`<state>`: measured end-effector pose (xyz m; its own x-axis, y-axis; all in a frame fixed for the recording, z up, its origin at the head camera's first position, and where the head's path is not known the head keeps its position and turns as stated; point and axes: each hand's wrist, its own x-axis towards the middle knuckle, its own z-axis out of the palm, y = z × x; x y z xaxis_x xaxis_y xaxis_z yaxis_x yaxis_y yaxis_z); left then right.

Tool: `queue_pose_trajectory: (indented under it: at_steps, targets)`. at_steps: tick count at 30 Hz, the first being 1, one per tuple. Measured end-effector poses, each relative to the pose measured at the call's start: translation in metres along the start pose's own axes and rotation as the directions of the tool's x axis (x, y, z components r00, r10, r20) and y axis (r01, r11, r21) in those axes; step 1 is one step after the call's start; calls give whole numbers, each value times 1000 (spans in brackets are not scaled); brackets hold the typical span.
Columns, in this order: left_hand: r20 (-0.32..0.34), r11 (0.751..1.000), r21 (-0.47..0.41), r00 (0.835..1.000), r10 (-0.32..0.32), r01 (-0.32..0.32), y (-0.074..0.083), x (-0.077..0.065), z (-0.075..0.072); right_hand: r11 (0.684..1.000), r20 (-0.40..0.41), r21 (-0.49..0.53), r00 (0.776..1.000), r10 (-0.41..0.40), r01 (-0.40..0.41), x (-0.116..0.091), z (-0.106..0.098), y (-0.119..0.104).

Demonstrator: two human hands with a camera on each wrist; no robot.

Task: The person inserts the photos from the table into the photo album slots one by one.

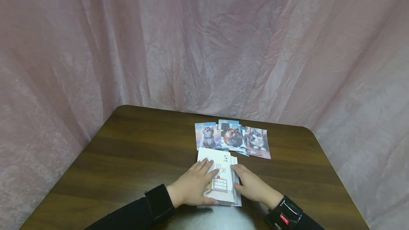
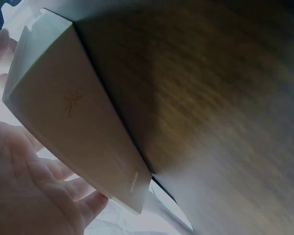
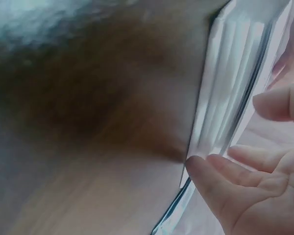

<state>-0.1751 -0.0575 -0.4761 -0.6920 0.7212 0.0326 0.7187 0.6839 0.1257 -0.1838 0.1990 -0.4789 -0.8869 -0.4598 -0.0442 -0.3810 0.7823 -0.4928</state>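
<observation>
A stack of books (image 1: 213, 154) lies on the table, its white top cover printed with small boxes and a drawer cabinet. My left hand (image 1: 193, 184) rests on the cover's left side with fingers spread. Along the right edge, the fingertips of my right hand (image 1: 252, 184) touch the stack. In the left wrist view a pale spine (image 2: 83, 112) with a faint orange mark stands beside that hand's fingers. The right wrist view shows layered edges (image 3: 232, 83) of the stack, with the right fingers against them.
Behind the stack lie picture cards: a kitten card (image 1: 208, 137), a hamster card (image 1: 232, 137) overlapping others, and a grey-and-white cat card (image 1: 256, 142). The brown wooden table (image 1: 137, 144) ends at a pink curtain (image 1: 204, 45).
</observation>
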Motion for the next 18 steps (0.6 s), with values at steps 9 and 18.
queue_pose_trajectory:
  at_steps: [9, 18]
  targets:
    - [10, 1000, 22, 1000, 3, -3, 1, 2, 3, 999, -56, 20, 998, 38, -37, 4, 3, -9]
    - [10, 1000, 23, 1000, -9, 9, 2, 3, 5, 993, -32, 41, 994, 109, -107, 8, 7, -9]
